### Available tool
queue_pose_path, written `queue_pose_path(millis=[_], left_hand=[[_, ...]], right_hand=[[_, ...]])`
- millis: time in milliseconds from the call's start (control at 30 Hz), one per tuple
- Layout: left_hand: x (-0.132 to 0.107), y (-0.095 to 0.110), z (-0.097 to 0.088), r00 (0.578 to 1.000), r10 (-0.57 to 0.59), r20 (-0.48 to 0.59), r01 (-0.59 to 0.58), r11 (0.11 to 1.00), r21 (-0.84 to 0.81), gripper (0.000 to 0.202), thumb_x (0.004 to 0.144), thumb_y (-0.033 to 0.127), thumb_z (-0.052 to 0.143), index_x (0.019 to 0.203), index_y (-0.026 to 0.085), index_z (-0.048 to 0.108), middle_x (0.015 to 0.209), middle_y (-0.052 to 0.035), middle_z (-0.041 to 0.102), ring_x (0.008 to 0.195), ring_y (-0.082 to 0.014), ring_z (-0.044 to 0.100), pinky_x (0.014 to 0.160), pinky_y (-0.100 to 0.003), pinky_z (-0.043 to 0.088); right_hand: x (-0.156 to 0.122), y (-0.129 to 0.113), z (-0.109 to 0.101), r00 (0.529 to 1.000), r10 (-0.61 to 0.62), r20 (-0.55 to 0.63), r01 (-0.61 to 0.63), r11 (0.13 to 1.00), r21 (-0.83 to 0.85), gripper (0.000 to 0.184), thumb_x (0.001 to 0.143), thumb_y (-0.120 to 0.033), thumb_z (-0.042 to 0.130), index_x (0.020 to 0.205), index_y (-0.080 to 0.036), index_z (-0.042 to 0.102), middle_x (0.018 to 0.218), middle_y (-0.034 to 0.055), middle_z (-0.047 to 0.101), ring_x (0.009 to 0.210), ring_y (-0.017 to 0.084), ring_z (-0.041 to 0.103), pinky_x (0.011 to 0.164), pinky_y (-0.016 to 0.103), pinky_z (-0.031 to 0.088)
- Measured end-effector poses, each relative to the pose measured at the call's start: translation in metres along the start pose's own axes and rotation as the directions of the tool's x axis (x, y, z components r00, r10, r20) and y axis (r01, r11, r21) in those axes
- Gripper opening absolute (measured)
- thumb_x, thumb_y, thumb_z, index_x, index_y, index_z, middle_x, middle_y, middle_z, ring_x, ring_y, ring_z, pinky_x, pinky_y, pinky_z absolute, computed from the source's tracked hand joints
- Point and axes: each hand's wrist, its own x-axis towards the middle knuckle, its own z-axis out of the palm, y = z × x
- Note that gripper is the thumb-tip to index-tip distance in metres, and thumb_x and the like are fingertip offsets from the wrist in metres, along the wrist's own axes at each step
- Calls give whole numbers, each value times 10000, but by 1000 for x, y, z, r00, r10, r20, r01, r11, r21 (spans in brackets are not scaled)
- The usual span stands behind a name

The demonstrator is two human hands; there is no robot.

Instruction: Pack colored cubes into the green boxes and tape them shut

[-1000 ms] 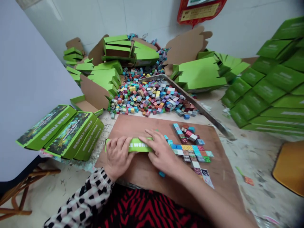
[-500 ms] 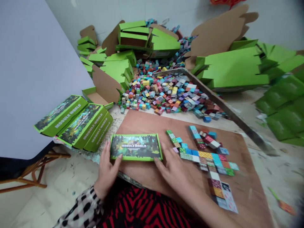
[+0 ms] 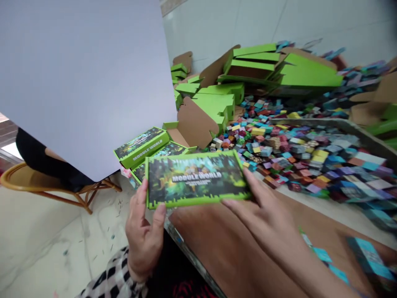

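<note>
Between both hands I hold a closed green box [image 3: 198,180] with a dark printed lid that reads "MODULE WORLD". It is lifted above the brown board [image 3: 229,244]. My left hand [image 3: 145,231] grips the box's left end, thumb at the near edge. At the right end, my right hand [image 3: 263,211] clasps the corner, its thumb along the near edge. Just behind the held box, similar closed boxes [image 3: 141,147] are stacked, partly hidden by it. A few coloured cubes [image 3: 369,256] lie on the board at the lower right, blurred.
A heap of small coloured cubes [image 3: 297,157] spreads behind the board, inside a curved grey strip [image 3: 338,123]. Open green cartons [image 3: 254,62] lie at the back. A large pale panel [image 3: 93,82] stands at left, with a rattan chair [image 3: 40,188] and a person's dark clothing beside it.
The box has come up off the board in both hands and moved toward the stacked boxes. My view has swung left, bringing the chair and panel further into sight.
</note>
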Motion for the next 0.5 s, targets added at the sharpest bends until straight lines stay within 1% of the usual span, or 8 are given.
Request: queue_pose_path(millis=[33,100,200,267,333,400,433,500], left_hand=[[7,-5,-2,999,9,-47,-8,1000,27,576,922,331,535,1456,237,339,1459,-86,438,1318,-240,439,1100,-396,378],[21,-17,-4,993,20,-118,-12,998,65,563,929,324,523,1455,234,341,1450,-87,449,1313,-234,443,1104,-383,366],[32,-36,0,985,22,-174,-7,996,83,558,941,322,500,1462,235,321,1460,-97,431,1324,-233,429,1105,-380,358],[32,-49,6,987,11,-162,2,997,83,570,942,327,496,1470,236,299,1470,-107,413,1341,-236,405,1109,-387,351],[28,-63,14,991,-30,-132,39,997,65,599,938,342,502,1479,232,268,1481,-122,388,1356,-241,382,1112,-398,343],[22,-75,21,988,-83,-129,85,996,12,653,932,373,509,1493,231,208,1504,-140,337,1373,-252,355,1119,-415,329],[19,-81,24,985,-101,-142,98,995,-28,683,928,395,511,1500,234,173,1524,-145,296,1386,-259,333,1127,-427,312],[18,-90,29,976,-124,-179,103,987,-123,719,925,443,496,1507,248,121,1560,-138,208,1420,-270,260,1151,-445,258]], right_hand=[[25,-8,5,997,-78,14,78,996,31,745,816,-531,602,1466,-276,343,1391,92,509,1271,340,462,1012,489,417],[74,-21,18,978,-188,92,182,981,74,720,814,-500,622,1447,-257,381,1377,102,514,1263,350,463,1019,517,404],[136,-33,46,936,-265,231,246,963,105,717,787,-447,666,1427,-235,420,1366,111,520,1240,341,485,1014,499,415],[164,-34,66,903,-297,311,267,954,136,716,762,-422,694,1409,-240,448,1377,107,516,1251,336,478,1022,489,407],[177,-28,84,891,-267,366,220,961,166,658,767,-415,687,1371,-236,496,1351,104,544,1241,321,493,1027,485,397],[177,-16,98,897,-217,386,131,963,237,614,790,-435,659,1355,-247,509,1347,86,556,1234,292,505,1033,468,390],[173,-8,105,905,-197,378,82,951,299,622,803,-458,641,1372,-262,484,1369,73,540,1248,275,495,1039,455,384],[160,8,117,935,-131,331,-33,894,447,697,825,-538,591,1438,-287,375,1416,64,497,1284,249,462,1052,440,369]])
